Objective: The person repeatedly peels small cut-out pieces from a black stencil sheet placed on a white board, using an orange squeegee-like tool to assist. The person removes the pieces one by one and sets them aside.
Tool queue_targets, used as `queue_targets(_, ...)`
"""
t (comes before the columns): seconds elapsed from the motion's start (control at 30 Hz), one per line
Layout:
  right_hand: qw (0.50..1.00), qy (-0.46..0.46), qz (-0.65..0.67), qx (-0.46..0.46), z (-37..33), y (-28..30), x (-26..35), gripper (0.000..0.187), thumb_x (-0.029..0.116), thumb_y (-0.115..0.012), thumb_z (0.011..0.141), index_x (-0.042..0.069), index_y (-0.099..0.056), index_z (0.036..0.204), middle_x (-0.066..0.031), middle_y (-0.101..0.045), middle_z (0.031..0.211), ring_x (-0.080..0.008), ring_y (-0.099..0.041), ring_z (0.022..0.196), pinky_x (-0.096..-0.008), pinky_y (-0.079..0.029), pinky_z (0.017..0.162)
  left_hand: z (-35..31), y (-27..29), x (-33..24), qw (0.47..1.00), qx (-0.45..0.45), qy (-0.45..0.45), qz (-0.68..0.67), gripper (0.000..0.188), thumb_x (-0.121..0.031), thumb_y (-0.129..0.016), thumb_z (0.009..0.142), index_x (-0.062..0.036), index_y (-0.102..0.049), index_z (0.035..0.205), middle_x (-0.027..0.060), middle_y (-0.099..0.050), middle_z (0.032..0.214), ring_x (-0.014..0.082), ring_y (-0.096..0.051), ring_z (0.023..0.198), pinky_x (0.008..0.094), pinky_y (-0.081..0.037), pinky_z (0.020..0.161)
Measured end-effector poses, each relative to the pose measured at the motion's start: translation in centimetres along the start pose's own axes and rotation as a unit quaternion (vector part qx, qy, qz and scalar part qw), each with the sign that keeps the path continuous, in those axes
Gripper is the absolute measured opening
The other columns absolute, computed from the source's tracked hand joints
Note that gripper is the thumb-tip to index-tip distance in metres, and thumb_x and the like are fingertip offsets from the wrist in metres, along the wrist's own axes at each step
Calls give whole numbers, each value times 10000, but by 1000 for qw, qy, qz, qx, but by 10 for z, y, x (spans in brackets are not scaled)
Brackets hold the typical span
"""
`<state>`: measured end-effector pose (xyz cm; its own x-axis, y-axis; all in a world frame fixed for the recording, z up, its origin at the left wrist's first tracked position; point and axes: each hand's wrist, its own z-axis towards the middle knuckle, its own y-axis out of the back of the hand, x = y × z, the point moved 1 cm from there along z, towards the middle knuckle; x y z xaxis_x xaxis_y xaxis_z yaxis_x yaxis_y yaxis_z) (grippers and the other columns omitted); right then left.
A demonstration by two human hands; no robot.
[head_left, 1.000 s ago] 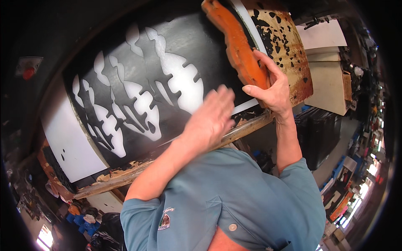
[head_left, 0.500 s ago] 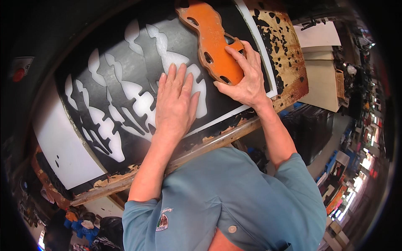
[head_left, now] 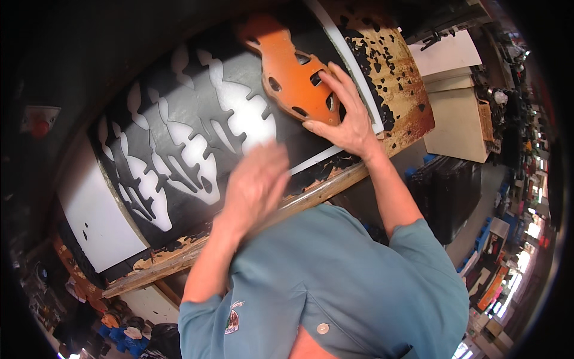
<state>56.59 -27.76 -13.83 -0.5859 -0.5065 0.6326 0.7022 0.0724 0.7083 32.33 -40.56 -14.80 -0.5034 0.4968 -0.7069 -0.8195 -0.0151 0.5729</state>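
Note:
An orange cutting die [head_left: 293, 72], long and wavy-edged with several slots, lies on a black sheet [head_left: 200, 110]. My right hand [head_left: 350, 122] grips its near right end, thumb at the lower edge and fingers along the right side. Cut-out openings in the black sheet show the white surface [head_left: 251, 119] beneath, in rows of curved, notched shapes. Beside the nearest opening, toward the front edge of the table, my left hand [head_left: 257, 182] is smeared by motion; its fingers cannot be made out clearly. I see nothing in it.
A wooden rail [head_left: 287, 209] runs along the table's front. A white panel [head_left: 101, 206] shows at the left, and a worn tan board [head_left: 400, 84] with black scraps at the right. Pale boxes [head_left: 451, 119] stand farther right. A red button [head_left: 40, 127] is at far left.
My left hand has lifted off the cut-out area and pulled back toward me. The cutting die has shifted left and turned slightly, with my right hand still on it.

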Motion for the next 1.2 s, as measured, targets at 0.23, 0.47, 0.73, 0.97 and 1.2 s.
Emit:
queue_targets(0.23,992,79,-19,-96,-24,-13,-4,828,252,-955,746,-2,-593,1446,-226,-539,1523,-420,-562,1333,-483,-517,1094,-82,1,-50,988,-122,91,17,165,66,-785,860,-19,-728,990,129,-789,1005,318,-739,834,402,-584,734)
queue_targets(0.47,991,14,56,-122,-16,8,15,529,154,-847,897,-11,-671,1369,-171,-656,1407,-276,-642,1289,-390,-526,1087,-98,-18,-41,969,-132,41,203,248,9,-853,830,-68,-620,865,78,-672,823,304,-616,720,429,-459,653)
queue_targets(0.73,925,295,68,-232,28,46,124,105,40,-772,953,20,-691,890,-104,-660,800,-251,-662,697,-337,-526,642,-96,-7,-36,933,-220,-5,284,264,-12,-839,877,-65,-581,863,91,-641,793,320,-602,706,432,-459,651)
queue_targets(0.97,975,108,74,-181,-47,51,60,100,50,-747,971,8,-693,898,-88,-642,804,-269,-624,718,-365,-504,646,-54,-3,-35,903,-262,5,341,261,-125,-855,882,-118,-596,851,40,-647,852,279,-607,776,419,-442,699)
queue_targets(1.2,955,178,-99,-216,-65,5,28,67,109,-797,892,107,-739,927,-23,-667,882,-253,-652,846,-398,-462,848,-47,2,-41,907,-261,-7,331,249,-146,-862,882,-130,-616,848,25,-652,839,266,-614,780,414,-442,698)
